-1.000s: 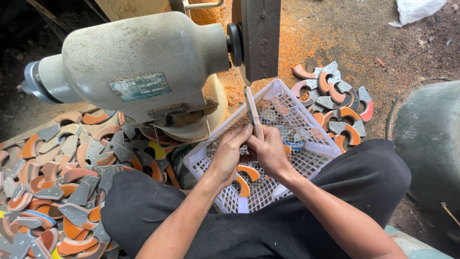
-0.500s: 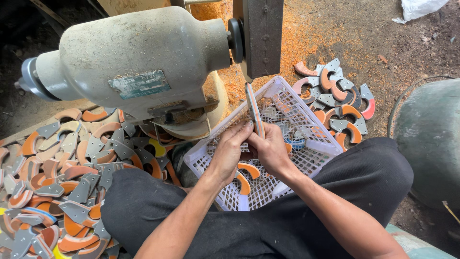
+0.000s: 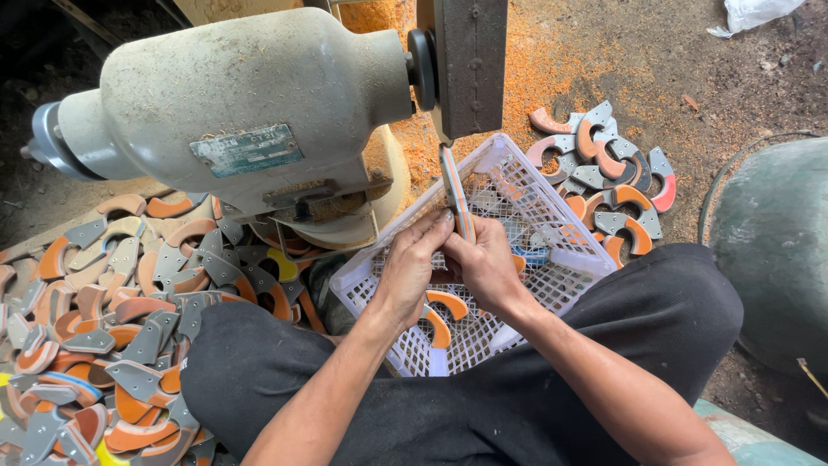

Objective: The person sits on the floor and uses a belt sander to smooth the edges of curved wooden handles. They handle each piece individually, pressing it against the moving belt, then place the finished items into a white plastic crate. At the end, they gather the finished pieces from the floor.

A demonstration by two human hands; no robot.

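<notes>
1. Hands meet over a white plastic basket [image 3: 517, 194] resting on the person's lap
2. Left hand [image 3: 412, 269] pinches the lower end of a thin curved piece [image 3: 455, 192], fingertips closed on it
3. Right hand [image 3: 483, 263] grips the same piece from the other side, fingers curled tight around it
4. Curved piece stands nearly upright, its top end just under the dark block [image 3: 470, 65] of the grey motor machine [image 3: 250, 95]
5. Orange crescent pieces [image 3: 444, 315] lie inside the basket below the wrists
6. Heap of grey and orange crescents [image 3: 103, 319] covers the ground to the left; a smaller pile [image 3: 608, 168] sits beyond the basket on the right
7. Orange dust [image 3: 535, 78] coats the ground behind the machine
</notes>
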